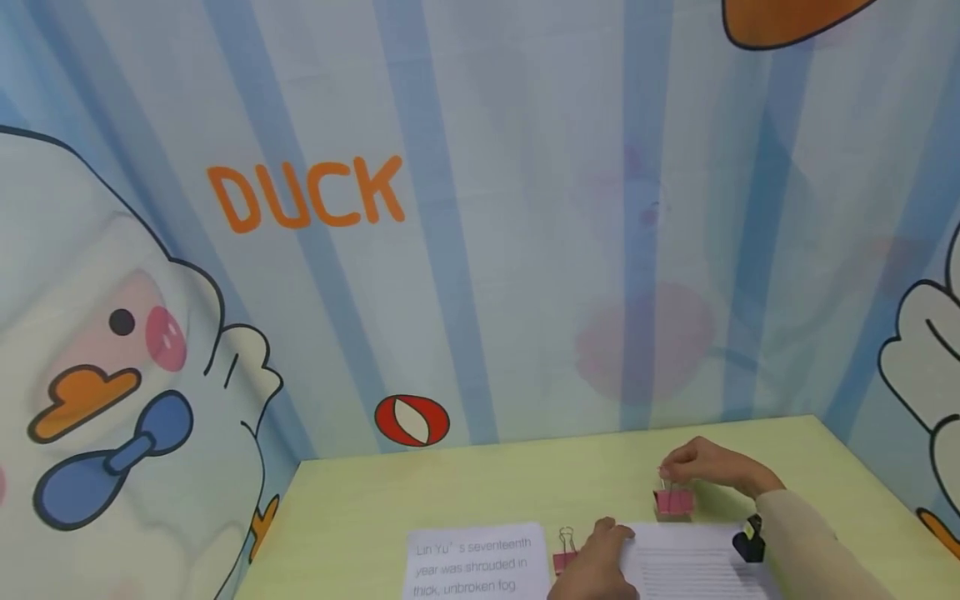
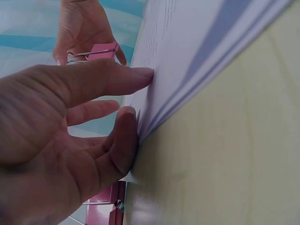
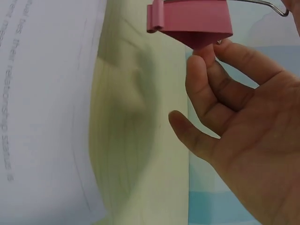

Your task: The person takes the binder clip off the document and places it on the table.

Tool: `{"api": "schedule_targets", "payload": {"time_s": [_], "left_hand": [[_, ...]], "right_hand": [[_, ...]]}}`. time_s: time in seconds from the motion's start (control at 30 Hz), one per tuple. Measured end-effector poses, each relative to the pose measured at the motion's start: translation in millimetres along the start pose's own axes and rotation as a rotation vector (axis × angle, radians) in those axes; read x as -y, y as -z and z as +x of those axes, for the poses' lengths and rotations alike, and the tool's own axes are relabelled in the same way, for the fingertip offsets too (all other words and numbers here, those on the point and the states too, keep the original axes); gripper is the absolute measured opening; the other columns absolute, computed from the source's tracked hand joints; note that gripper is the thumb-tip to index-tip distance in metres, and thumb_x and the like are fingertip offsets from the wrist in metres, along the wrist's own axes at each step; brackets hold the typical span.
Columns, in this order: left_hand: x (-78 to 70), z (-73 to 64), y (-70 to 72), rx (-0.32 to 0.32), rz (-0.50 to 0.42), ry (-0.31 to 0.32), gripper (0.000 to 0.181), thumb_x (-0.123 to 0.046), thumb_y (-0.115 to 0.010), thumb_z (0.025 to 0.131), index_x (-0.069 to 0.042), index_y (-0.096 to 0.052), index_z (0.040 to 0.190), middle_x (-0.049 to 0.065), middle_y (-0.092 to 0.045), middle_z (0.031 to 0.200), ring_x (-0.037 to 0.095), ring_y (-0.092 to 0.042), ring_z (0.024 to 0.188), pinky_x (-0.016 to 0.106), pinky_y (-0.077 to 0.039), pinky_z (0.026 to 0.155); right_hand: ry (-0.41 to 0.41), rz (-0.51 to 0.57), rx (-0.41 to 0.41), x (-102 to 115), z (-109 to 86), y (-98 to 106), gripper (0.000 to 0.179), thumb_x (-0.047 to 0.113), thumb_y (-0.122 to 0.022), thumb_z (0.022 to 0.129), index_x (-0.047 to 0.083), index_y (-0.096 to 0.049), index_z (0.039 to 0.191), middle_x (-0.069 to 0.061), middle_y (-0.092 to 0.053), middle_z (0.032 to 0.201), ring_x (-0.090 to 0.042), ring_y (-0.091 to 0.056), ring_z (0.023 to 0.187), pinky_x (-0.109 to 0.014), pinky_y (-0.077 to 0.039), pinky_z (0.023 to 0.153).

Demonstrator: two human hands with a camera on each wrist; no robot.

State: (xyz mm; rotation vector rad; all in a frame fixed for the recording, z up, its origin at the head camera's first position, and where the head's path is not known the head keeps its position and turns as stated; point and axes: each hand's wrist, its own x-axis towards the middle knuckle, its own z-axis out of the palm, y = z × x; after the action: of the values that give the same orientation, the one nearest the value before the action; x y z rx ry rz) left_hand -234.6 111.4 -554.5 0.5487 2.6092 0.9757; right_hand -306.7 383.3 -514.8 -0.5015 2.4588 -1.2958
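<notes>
Left hand pinches the left edge of a paper stack; its wrist camera reveals the thumb lying on top. Just beside that hand, a loose pink clip sits on the surface. Only the head view catches a black clip at the stack's right side. Farther back, the right hand grips a second pink clip by its wire handles, near the far edge.

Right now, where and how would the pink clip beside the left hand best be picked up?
Probably pinch its wire handles from above and the far side: they project beyond the body of the pink clip, whereas the left hand crowds its near right side.
</notes>
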Motion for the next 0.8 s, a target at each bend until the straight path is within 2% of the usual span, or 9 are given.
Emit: {"api": "schedule_targets", "payload": {"time_s": [0.17, 0.3, 0.4, 0.67, 0.8], "left_hand": [[-3.4, -1.9, -2.6, -0.013, 0.045, 0.011, 0.073, 0.002, -0.089, 0.059, -0.018, -0.067, 0.126, -0.002, -0.053, 0.136, 0.013, -0.058, 0.107, 0.035, -0.054, 0.087], [-4.0, -1.9, -3.4, -0.020, 0.062, 0.004, 0.075, 0.001, -0.090, 0.059, -0.019, -0.066, 0.128, -0.001, -0.053, 0.138, 0.015, -0.058, 0.114, 0.036, -0.052, 0.093], [-4.1, -2.1, -1.4, -0.033, 0.079, -0.032, 0.074, 0.001, -0.089, 0.060, -0.018, -0.065, 0.128, -0.001, -0.053, 0.138, 0.015, -0.057, 0.116, 0.034, -0.051, 0.095], [-3.8, -6.0, 2.6, -0.060, 0.055, -0.117, 0.075, 0.004, -0.087, 0.060, -0.012, -0.064, 0.129, 0.000, -0.053, 0.136, 0.011, -0.057, 0.108, 0.028, -0.050, 0.093], [-2.8, -7.8, 1.3, -0.052, 0.050, -0.117, 0.075, 0.004, -0.087, 0.060, -0.012, -0.064, 0.130, 0.000, -0.053, 0.135, 0.011, -0.057, 0.105, 0.028, -0.050, 0.091]], "right_hand": [[-0.005, 0.030, 0.023, 3, -8.1, 6, 0.042, 0.028, -0.062, 0.099, -0.005, -0.069, 0.124, -0.020, -0.066, 0.125, -0.026, -0.064, 0.101, -0.050, -0.050, 0.089], [-0.012, 0.017, 0.026, 10, -15.1, 10, 0.041, 0.029, -0.062, 0.099, -0.004, -0.069, 0.123, -0.018, -0.066, 0.124, -0.027, -0.063, 0.102, -0.056, -0.048, 0.092], [-0.011, 0.026, 0.018, 17, -20.7, 16, 0.042, 0.029, -0.061, 0.100, -0.004, -0.068, 0.125, -0.019, -0.066, 0.124, -0.030, -0.062, 0.103, -0.061, -0.045, 0.095], [-0.023, 0.019, 0.011, 21, -36.7, 28, 0.042, 0.027, -0.059, 0.101, -0.003, -0.065, 0.130, -0.022, -0.062, 0.130, -0.033, -0.061, 0.107, -0.061, -0.044, 0.095], [-0.050, 0.026, 0.014, 19, -46.0, 30, 0.045, 0.028, -0.059, 0.101, -0.004, -0.063, 0.133, -0.022, -0.062, 0.130, -0.032, -0.061, 0.109, -0.061, -0.043, 0.096]]}}
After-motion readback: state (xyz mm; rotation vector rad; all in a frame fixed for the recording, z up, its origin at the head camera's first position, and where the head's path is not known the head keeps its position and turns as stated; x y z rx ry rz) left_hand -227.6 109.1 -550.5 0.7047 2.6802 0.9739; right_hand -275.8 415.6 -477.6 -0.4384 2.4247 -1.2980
